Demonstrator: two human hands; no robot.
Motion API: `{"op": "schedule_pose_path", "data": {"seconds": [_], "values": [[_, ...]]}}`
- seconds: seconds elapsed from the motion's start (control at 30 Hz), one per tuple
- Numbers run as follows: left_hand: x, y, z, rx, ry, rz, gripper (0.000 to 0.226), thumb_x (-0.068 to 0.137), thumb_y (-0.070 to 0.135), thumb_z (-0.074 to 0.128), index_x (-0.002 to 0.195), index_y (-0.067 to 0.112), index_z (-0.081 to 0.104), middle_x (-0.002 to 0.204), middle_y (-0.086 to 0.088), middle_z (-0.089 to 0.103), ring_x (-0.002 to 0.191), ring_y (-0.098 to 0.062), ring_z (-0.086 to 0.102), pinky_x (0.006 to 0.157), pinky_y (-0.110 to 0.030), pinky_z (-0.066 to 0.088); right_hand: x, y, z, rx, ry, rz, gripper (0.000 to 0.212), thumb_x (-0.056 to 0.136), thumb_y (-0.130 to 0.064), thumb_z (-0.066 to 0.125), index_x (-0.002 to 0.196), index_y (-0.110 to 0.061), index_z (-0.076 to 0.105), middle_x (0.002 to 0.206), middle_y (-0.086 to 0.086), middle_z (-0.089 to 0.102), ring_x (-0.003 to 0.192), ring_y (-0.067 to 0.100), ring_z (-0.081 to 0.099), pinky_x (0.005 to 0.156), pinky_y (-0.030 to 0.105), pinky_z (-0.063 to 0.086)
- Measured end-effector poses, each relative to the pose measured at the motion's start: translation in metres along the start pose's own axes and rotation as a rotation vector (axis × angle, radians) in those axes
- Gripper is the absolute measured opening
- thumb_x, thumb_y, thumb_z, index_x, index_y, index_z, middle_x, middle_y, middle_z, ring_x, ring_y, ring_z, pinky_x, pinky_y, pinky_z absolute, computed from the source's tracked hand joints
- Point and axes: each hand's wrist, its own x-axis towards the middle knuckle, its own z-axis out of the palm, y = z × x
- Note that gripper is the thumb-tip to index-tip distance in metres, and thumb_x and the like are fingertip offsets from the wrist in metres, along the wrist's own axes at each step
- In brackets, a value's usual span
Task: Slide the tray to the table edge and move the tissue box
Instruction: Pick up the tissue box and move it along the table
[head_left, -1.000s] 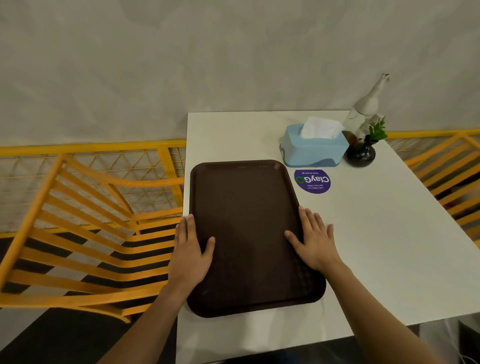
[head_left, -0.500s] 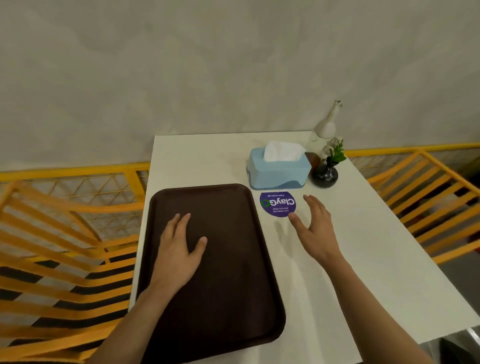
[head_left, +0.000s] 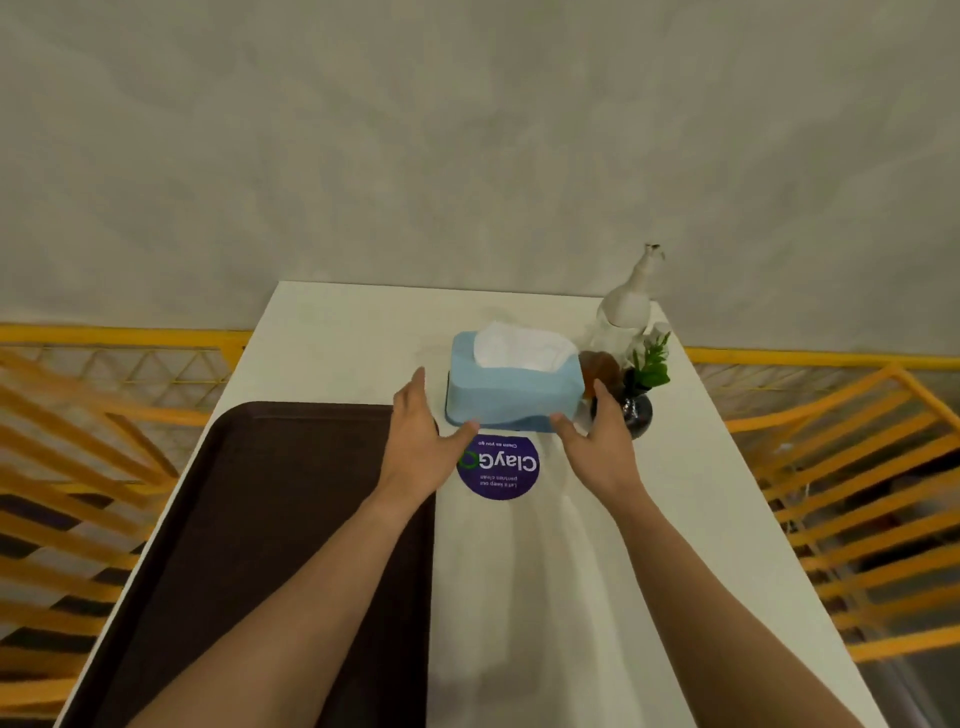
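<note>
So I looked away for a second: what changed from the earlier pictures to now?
Both hands left the tray, which now lies along the table's left edge. The left hand and right hand reach open toward the tissue box, not gripping it. Box, sticker and vase stayed put.

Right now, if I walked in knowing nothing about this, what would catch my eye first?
Probably the two bare hands, left hand and right hand, open and reaching to either side of a light blue tissue box near the far end of the white table. Next, the big dark brown tray lying along the table's left edge. Bright orange chairs flank the table on both sides.
</note>
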Motion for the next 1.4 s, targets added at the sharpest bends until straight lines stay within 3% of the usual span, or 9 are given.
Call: {"op": "schedule_pose_path", "data": {"seconds": [0.23, 0.33, 0.4, 0.47, 0.53, 0.83, 0.93, 1.07, 1.4], "values": [[0.047, 0.0, 0.027, 0.03, -0.036, -0.099, 0.125, 0.073, 0.046, 0.086, 0.161, 0.014, 0.003, 0.162, -0.014, 0.024, 0.148, -0.031, 0.028, 0.114, -0.041, 0.031, 0.023, 0.021, 0.011, 0.093, -0.071, 0.015, 0.083, 0.092, -0.038, 0.069, 0.158, -0.021, 0.021, 0.154, 0.0, 0.044, 0.138, 0.022, 0.044, 0.099, 0.027, 0.034], [0.062, -0.002, 0.031, 0.053, -0.097, -0.113, 0.126, 0.071, 0.044, 0.088, 0.16, 0.013, 0.005, 0.154, -0.014, 0.039, 0.141, -0.034, 0.039, 0.11, -0.045, 0.038, 0.029, 0.027, 0.012, 0.126, -0.116, 0.013, 0.079, 0.089, -0.03, 0.073, 0.153, -0.025, 0.028, 0.14, -0.004, 0.055, 0.127, 0.019, 0.053, 0.095, 0.028, 0.041], [0.067, -0.006, 0.035, 0.013, -0.137, -0.099, 0.112, 0.071, 0.04, 0.089, 0.157, 0.016, 0.02, 0.137, -0.005, 0.055, 0.128, -0.029, 0.053, 0.093, -0.028, 0.049, 0.031, 0.03, 0.014, 0.133, -0.141, -0.001, 0.076, 0.088, -0.025, 0.073, 0.151, -0.03, 0.029, 0.128, -0.013, 0.057, 0.116, 0.014, 0.056, 0.09, 0.028, 0.043], [0.068, -0.011, 0.04, -0.019, -0.127, -0.068, 0.089, 0.073, 0.034, 0.088, 0.145, 0.021, 0.037, 0.12, 0.006, 0.059, 0.113, -0.021, 0.061, 0.07, -0.009, 0.046, 0.033, 0.03, 0.017, 0.115, -0.133, -0.018, 0.074, 0.092, -0.024, 0.07, 0.153, -0.03, 0.029, 0.128, -0.011, 0.058, 0.112, 0.01, 0.055, 0.089, 0.027, 0.044], [0.067, -0.013, 0.044, -0.055, -0.088, -0.059, 0.079, 0.076, 0.029, 0.087, 0.141, 0.023, 0.042, 0.116, 0.009, 0.059, 0.104, -0.015, 0.059, 0.06, -0.006, 0.045, 0.035, 0.03, 0.02, 0.098, -0.098, -0.028, 0.066, 0.096, -0.027, 0.067, 0.152, -0.026, 0.032, 0.132, -0.005, 0.061, 0.113, 0.014, 0.057, 0.088, 0.027, 0.045], [0.08, -0.005, 0.013, -0.074, -0.051, 0.016, 0.079, 0.078, 0.028, 0.086, 0.143, 0.021, 0.042, 0.12, 0.009, 0.057, 0.105, -0.011, 0.054, 0.065, -0.004, 0.041, 0.041, 0.004, 0.026, 0.066, -0.03, -0.103, 0.058, 0.098, -0.034, 0.064, 0.148, -0.023, 0.037, 0.131, -0.004, 0.061, 0.111, 0.011, 0.055, 0.087, 0.025, 0.045], [0.084, -0.006, -0.009, -0.08, -0.028, 0.038, 0.079, 0.077, 0.028, 0.086, 0.143, 0.022, 0.043, 0.12, 0.01, 0.056, 0.106, -0.01, 0.053, 0.067, -0.004, 0.039, 0.041, -0.016, 0.036, 0.094, -0.032, -0.154, 0.055, 0.097, -0.038, 0.064, 0.145, -0.027, 0.039, 0.121, -0.014, 0.058, 0.105, 0.007, 0.056, 0.081, 0.019, 0.045], [0.09, -0.017, -0.049, -0.068, 0.003, 0.065, 0.079, 0.076, 0.029, 0.087, 0.142, 0.023, 0.044, 0.119, 0.011, 0.056, 0.105, -0.011, 0.054, 0.066, -0.004, 0.038, 0.035, -0.045, 0.06, 0.106, -0.055, -0.141, 0.059, 0.098, -0.041, 0.061, 0.149, -0.031, 0.033, 0.129, -0.009, 0.06, 0.103, 0.007, 0.056, 0.081, 0.022, 0.048], [0.108, -0.069, -0.162, -0.016, 0.06, 0.082, 0.08, 0.077, 0.033, 0.086, 0.143, 0.026, 0.041, 0.118, 0.013, 0.054, 0.104, -0.009, 0.051, 0.069, -0.008, 0.038, 0.016, -0.125, 0.156, 0.126, -0.078, -0.16, 0.062, 0.098, -0.043, 0.061, 0.151, -0.029, 0.032, 0.141, -0.001, 0.058, 0.123, 0.025, 0.06, 0.092, 0.032, 0.049]]}}
